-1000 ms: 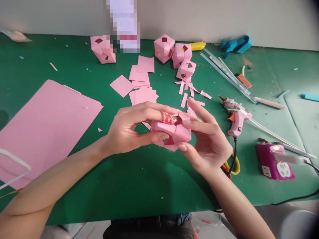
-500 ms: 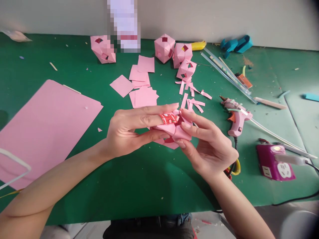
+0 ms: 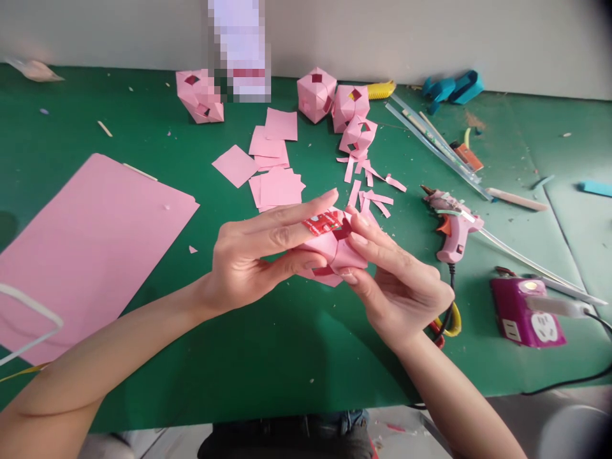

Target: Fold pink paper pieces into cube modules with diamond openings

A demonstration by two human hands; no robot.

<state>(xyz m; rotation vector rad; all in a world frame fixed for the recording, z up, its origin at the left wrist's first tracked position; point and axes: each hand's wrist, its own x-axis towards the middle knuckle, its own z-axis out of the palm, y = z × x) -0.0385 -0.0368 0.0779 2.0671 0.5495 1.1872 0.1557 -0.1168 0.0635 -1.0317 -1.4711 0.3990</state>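
A folded pink paper shape (image 3: 348, 254) with openings in its faces is held between both hands above the green table (image 3: 268, 357). My left hand (image 3: 258, 252) grips its left side, thumb below and fingers above; a red patterned band (image 3: 322, 222) wraps one finger. My right hand (image 3: 401, 280) pinches the right side between thumb and fingertips. Just beyond the hands lie pink paper squares (image 3: 281, 187) and narrow pink strips (image 3: 377, 196). The fingers hide part of the shape.
Finished-looking pink paper shapes (image 3: 316, 95) stand near the wall. A large pink sheet (image 3: 90, 248) lies at left. At right are a pink glue gun (image 3: 454, 226), clear sticks (image 3: 430, 143) and a purple power socket (image 3: 526, 312) with a cable.
The upper fingers of my left hand have lifted slightly, and the fingers of my right hand have shifted a little on the paper shape. Both hands still hold it.
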